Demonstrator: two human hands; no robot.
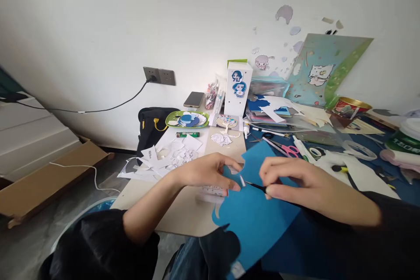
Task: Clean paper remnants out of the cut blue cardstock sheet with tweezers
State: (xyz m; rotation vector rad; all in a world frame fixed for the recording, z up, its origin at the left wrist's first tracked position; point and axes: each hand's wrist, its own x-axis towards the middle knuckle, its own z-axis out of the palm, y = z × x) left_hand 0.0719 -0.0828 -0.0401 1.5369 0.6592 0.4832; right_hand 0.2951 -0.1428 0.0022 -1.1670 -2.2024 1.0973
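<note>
Pinched in my right hand (288,179) is a thin black pointed tool (257,187), its tip aimed left at a small white piece (242,180). My left hand (210,173) has its thumb and fingers apart, curved around the left side of that small piece; whether it touches the piece is hard to tell. Beneath both hands lies a blue sheet (259,223) with cut-out edges, reaching over the table's front edge. A clear strip with print (211,196) is partly hidden under my left hand.
White paper scraps (177,155) spread at the left, near a green tray (203,123) of cut pieces. A white box (236,92) stands against the wall. Pink scissors (288,149), a glue tube (302,148) and a red-gold tub (349,109) are at the right.
</note>
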